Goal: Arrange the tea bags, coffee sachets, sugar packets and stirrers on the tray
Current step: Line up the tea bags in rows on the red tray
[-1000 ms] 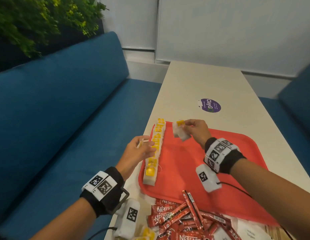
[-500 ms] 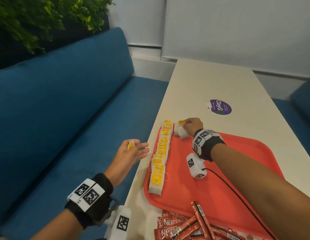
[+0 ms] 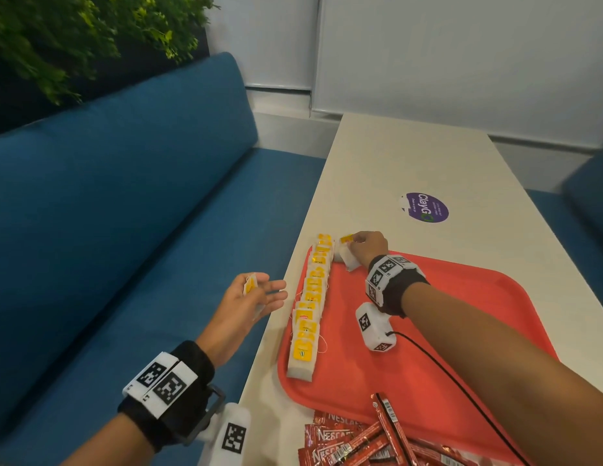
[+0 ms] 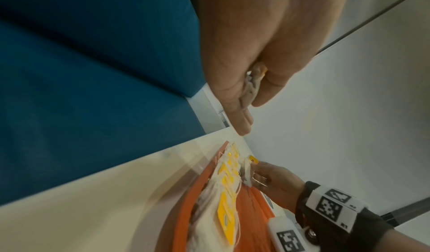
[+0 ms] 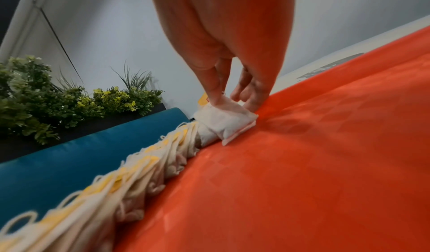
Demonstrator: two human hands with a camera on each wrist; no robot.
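Observation:
A red tray [image 3: 428,348] lies on the cream table. Along its left edge runs a row of tea bags [image 3: 310,307] with yellow tags, also seen in the right wrist view as a blurred row of tea bags [image 5: 139,167]. My right hand [image 3: 364,245] pinches a white tea bag [image 5: 225,121] at the tray's far left corner, its lower corner touching the tray [image 5: 302,164] beside the row's far end. My left hand [image 3: 256,295] hovers off the table's left edge, holding a tea bag [image 4: 252,85] between thumb and fingers. Red coffee sachets [image 3: 354,442] lie heaped at the tray's near edge.
A blue bench [image 3: 125,230] runs along the table's left side, with green plants [image 3: 74,35] behind it. A purple sticker [image 3: 426,207] is on the table [image 3: 394,163] beyond the tray. A black cable [image 3: 461,391] trails from my right wrist across the tray.
My right hand has carried its tea bag forward and down to the tray's far left corner. My left hand has drawn back to the left, off the table, still holding its tea bag.

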